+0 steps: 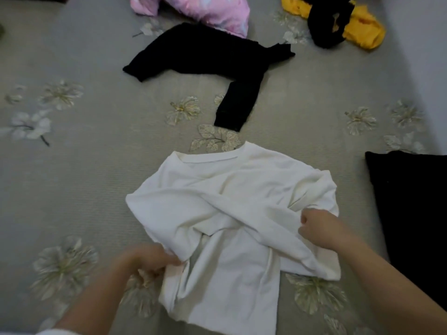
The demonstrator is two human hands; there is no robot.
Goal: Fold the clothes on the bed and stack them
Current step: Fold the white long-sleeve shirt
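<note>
Head | left grip, right grip pinch white shirt | black top beyond | black cloth right

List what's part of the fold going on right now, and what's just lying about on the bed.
In hand:
white long-sleeved fabric shirt; left hand, gripping its edge; right hand, pinching a fold of it.

Lying about:
long black knit garment; crumpled pink patterned cloth; crumpled yellow cloth; bunched black cloth on it; flat black fabric at the right edge; grey flowered bedsheet.
</note>
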